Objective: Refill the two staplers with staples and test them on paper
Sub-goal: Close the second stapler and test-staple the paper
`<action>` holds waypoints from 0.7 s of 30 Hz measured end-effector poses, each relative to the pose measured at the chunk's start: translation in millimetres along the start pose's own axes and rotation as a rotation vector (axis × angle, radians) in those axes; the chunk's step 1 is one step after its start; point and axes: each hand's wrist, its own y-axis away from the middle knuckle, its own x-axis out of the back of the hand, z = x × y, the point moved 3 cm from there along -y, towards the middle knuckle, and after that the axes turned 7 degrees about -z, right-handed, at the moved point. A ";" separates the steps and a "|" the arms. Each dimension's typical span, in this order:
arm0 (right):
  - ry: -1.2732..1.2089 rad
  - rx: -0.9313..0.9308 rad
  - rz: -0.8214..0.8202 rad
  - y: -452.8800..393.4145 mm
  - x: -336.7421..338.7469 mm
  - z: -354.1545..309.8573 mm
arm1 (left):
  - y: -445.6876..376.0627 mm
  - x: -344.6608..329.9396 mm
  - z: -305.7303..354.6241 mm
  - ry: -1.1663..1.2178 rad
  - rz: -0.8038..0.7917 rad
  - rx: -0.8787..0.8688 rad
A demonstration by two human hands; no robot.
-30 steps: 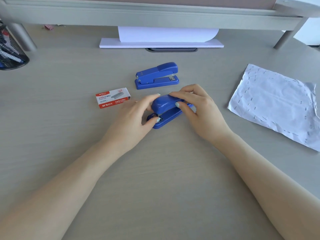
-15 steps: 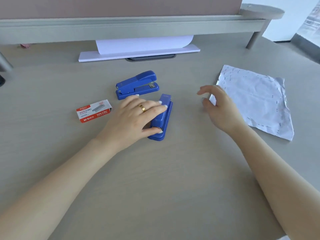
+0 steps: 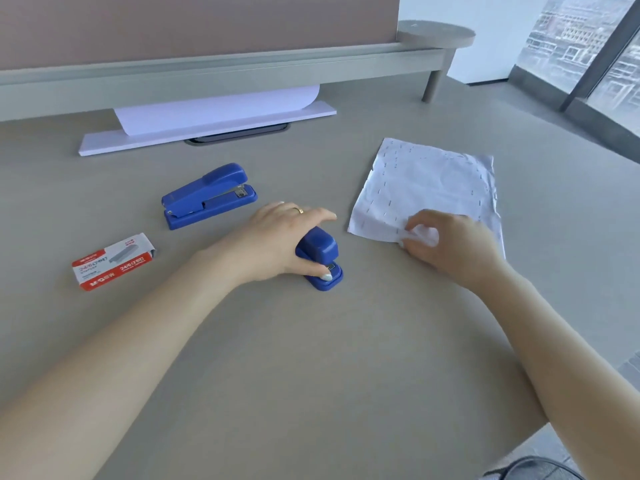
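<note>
Two blue staplers are on the grey desk. The near stapler (image 3: pixel 320 258) stands with its nose toward me, and my left hand (image 3: pixel 277 240) grips it from the left and above. The far stapler (image 3: pixel 209 195) lies shut and untouched behind it. A red and white staple box (image 3: pixel 112 261) rests to the left. At the right lies a crumpled white paper (image 3: pixel 426 188) dotted with several staples. My right hand (image 3: pixel 450 244) pinches that paper at its near left corner.
A white board (image 3: pixel 207 133) with a curled white sheet (image 3: pixel 214 109) lies at the back under a raised grey shelf (image 3: pixel 221 69). The desk's right edge runs diagonally near a window (image 3: pixel 588 46). A dark chair part (image 3: pixel 533 469) shows at bottom right.
My right hand left the near stapler and moved right onto the paper's corner. My left hand turned the stapler so its nose points toward me. The view swung right.
</note>
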 end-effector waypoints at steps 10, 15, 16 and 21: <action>0.005 0.399 0.206 21.5 -12.2 -31.4 | 34.0 -14.0 -0.4 0.088 0.318 0.239; 0.018 0.619 0.204 34.4 -25.1 -56.9 | 50.4 -9.2 -18.6 0.256 0.182 0.289; 0.022 0.633 0.218 36.7 -26.9 -61.8 | 51.2 -10.6 -19.2 0.234 0.205 0.297; -0.063 0.467 0.378 36.9 -21.5 -65.8 | 51.3 -16.3 -16.8 0.112 0.345 0.330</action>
